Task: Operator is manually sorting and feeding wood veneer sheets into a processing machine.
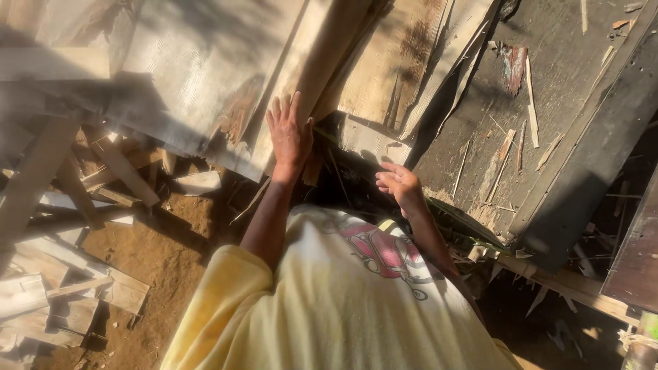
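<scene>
**Ana:** Up against the pale plank [301, 75], the left hand [290, 133] lies flat, palm down, fingers spread and straight; nothing is held, it only presses on the wood

**Ben:** Where does that plank sit?

**Ana:** It runs from the middle of the scene to the far edge, leaning among other boards, with a big grey sheet [199, 75] just to its left, and to its right a shorter board [391, 62]

**Ben:** And the right hand [399, 183]?

**Ana:** It hovers near the body, right of the plank, over a dark gap. Its fingers are loosely curled and half open, touching nothing that I can see

**Ben:** How would you handle the plank well from there?

**Ana:** My guess: keep the flat palm steady so the plank does not slide, then bring the free hand to its edge and take a real grip with the thumb under. These boards look split and splintery, so press on a smooth face, not on a torn edge

**Ben:** Anything nearby to mind?

**Ana:** On the right lies a dark panel [548, 89] strewn with splinters, and at the near left a heap of offcuts [62, 301] rests on bare dirt [164, 247]. The stack looks loose, so I would shift one piece slowly and watch the neighbours

**Ben:** What is the person wearing?

**Ana:** A yellow shirt [329, 308] with a red print
</scene>
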